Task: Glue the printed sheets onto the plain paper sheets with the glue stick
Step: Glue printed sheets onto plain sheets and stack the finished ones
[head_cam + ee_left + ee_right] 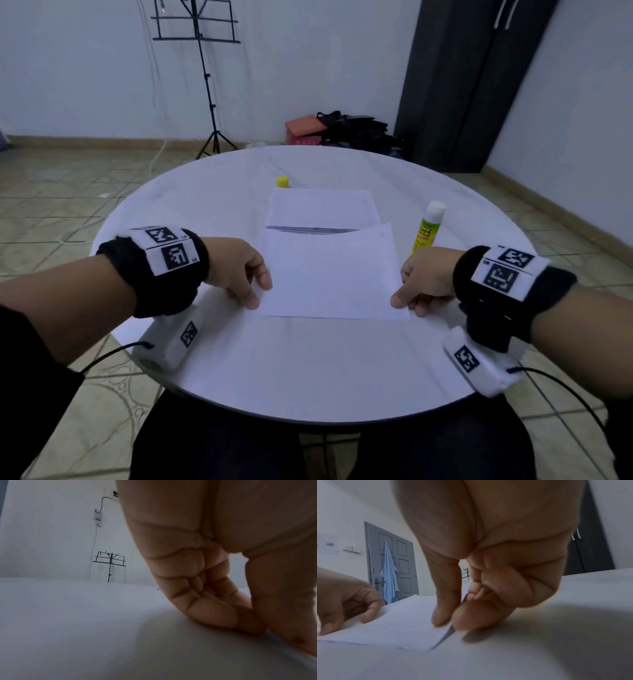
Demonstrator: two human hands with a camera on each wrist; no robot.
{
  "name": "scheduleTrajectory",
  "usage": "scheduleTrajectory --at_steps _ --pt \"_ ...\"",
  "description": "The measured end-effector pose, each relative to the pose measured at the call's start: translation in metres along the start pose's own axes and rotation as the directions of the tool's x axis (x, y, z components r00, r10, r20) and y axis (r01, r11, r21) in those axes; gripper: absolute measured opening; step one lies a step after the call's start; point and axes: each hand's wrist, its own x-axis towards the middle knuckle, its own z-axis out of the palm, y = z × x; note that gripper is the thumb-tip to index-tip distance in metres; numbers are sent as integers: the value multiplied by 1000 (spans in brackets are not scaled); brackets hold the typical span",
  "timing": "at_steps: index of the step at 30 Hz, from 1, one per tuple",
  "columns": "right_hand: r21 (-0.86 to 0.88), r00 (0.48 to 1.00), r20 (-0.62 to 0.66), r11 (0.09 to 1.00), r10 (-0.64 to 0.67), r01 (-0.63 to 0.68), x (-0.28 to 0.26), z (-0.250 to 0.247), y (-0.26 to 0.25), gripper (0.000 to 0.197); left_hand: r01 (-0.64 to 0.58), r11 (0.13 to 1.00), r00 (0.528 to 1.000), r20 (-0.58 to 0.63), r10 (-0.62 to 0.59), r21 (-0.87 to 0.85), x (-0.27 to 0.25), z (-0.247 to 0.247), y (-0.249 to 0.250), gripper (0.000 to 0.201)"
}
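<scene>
A plain white sheet [329,274] lies in the middle of the round white table [308,370]. My left hand [258,293] pinches its near left corner, and my right hand [407,305] pinches its near right corner. In the right wrist view, thumb and forefinger [447,623] close on the sheet's [393,622] edge, with the left hand [347,601] at the far side. The left wrist view shows curled fingers [223,612] against the thumb. Behind the sheet lies a paper stack [322,209] with a dark printed edge [311,229]. The yellow-green glue stick [426,229] stands uncapped at the right.
A yellow cap [283,181] stands behind the stack. Beyond the table are a black music stand [205,78], bags on the floor [349,128] and a dark wardrobe [462,85]. A grey door with a blue garment [389,574] is off to the left.
</scene>
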Motion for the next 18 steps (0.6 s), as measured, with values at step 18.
scheduleTrajectory --at_steps 18 --pt "-16 1000 -7 1000 -6 6 7 0 5 26 6 999 1000 10 -5 -45 -2 0 3 28"
